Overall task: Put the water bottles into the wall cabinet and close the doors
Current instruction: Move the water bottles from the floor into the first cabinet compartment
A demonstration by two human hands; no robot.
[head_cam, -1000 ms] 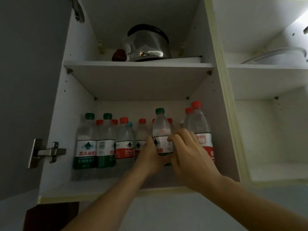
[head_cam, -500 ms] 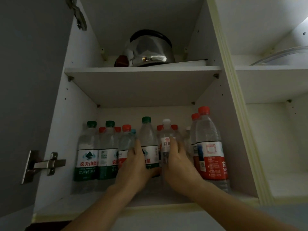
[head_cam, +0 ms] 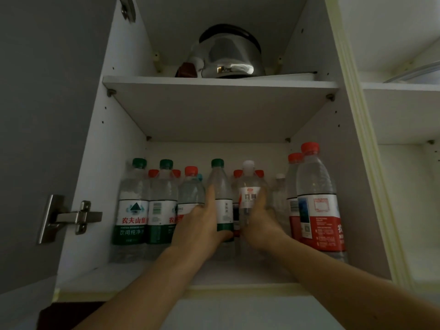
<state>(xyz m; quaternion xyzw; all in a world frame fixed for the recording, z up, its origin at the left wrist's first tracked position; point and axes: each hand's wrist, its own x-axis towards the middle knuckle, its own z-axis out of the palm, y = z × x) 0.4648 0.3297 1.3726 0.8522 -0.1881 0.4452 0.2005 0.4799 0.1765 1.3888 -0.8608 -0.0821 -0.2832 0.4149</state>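
Most of the job looks done: the lower shelf [head_cam: 166, 275] of the wall cabinet [head_cam: 307, 55] is packed with water bottles, green caps at the left, red caps behind and at the right. The left hand [head_cam: 202, 225] wraps a green-capped bottle [head_cam: 220, 198], thumb up its left side. The right hand [head_cam: 260, 225] is curled round a white-capped bottle [head_cam: 248, 198] just beside it. Both bottles stand upright in the middle gap, apparently resting on the shelf; their bases are hidden by the hands.

Left, as judged: let go of the pair, pull the arms out, close the doors. The left door [head_cam: 47, 115] hangs open with its hinge [head_cam: 71, 216] showing; the neighbouring compartment is open too. A kettle [head_cam: 226, 58] sits on the upper shelf.
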